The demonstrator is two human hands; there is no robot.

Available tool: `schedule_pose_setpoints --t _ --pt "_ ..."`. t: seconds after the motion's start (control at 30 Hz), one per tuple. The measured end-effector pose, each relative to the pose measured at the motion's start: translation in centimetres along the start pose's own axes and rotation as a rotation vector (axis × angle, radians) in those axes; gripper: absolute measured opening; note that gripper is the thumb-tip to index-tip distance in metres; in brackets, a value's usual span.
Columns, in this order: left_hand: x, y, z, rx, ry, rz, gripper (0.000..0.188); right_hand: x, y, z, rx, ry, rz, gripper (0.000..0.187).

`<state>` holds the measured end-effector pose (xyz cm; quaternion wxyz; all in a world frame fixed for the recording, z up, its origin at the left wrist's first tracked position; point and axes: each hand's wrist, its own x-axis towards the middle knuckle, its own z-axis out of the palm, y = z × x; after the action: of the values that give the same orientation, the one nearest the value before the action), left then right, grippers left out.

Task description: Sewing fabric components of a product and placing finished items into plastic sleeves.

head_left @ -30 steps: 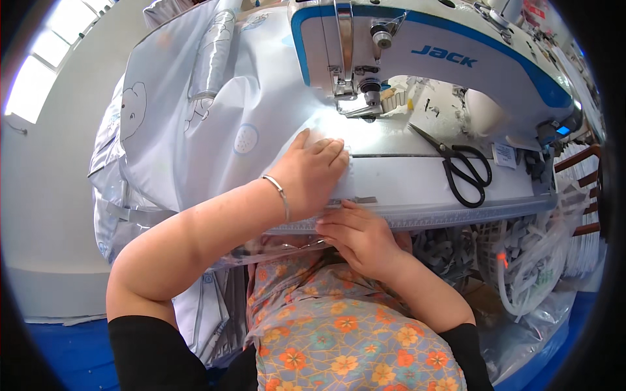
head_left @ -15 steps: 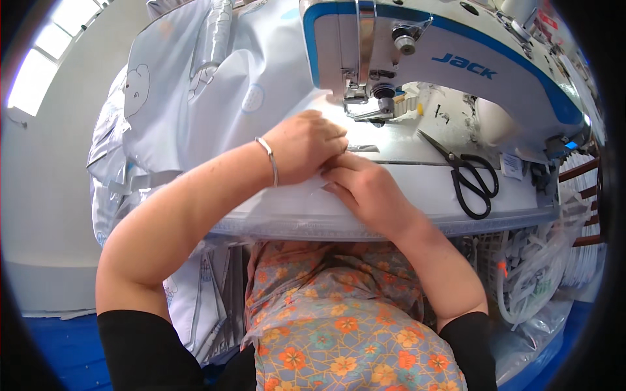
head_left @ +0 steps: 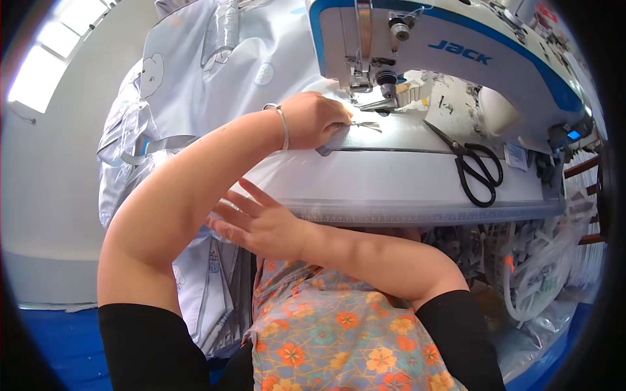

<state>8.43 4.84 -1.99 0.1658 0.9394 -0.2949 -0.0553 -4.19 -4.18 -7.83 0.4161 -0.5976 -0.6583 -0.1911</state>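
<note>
My left hand (head_left: 316, 120), with a silver bangle at its wrist, is closed beside the needle area of a white and blue sewing machine (head_left: 450, 58). A small grey piece of fabric (head_left: 332, 141) pokes out from under its fingers on the metal plate. My right hand (head_left: 264, 228) has crossed below my left forearm to the table's front edge. Its fingers are spread and hold nothing that I can see. Pale printed fabric (head_left: 254, 72) lies spread out at the left of the machine, close to my left hand.
Black-handled scissors (head_left: 473, 163) lie on the table right of the needle. Along the table's front edge runs a clear strip with ruler marks (head_left: 391, 214). Folded printed fabric (head_left: 205, 287) hangs below at the left. A clear plastic bag (head_left: 538, 267) and a basket sit below right.
My right hand has left the left hand's side, moving left and toward me, and its fingers have spread. My left hand stays near the needle, the grey fabric now showing under it.
</note>
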Motion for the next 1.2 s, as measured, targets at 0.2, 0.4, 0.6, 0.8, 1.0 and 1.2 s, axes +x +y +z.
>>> schedule_pose_setpoints --t 0.2,0.4,0.6,0.8,1.0,1.2 --pt "-1.7 0.5 1.5 0.107 0.081 -0.002 0.034 -4.7 -3.0 -7.0 0.035 0.062 0.063 0.035" --pt "-1.8 4.0 3.1 0.397 0.165 -0.055 0.04 -10.5 -4.9 -10.3 0.193 -0.059 0.287 0.03" --pt "-1.2 5.6 4.2 0.429 0.204 -0.173 0.037 -11.0 -5.1 -8.6 0.165 -0.046 0.303 0.028" --pt "-0.7 3.8 3.9 0.346 0.31 -0.11 0.025 -9.8 -4.3 -8.8 0.166 0.022 0.342 0.024" --pt "-0.3 2.8 3.9 0.397 0.353 -0.063 0.032 -9.3 -3.2 -9.2 0.215 -0.007 0.431 0.025" --pt "-0.4 2.7 4.0 0.338 0.327 -0.056 0.037 -9.1 -2.5 -11.1 0.22 -0.047 0.483 0.021"
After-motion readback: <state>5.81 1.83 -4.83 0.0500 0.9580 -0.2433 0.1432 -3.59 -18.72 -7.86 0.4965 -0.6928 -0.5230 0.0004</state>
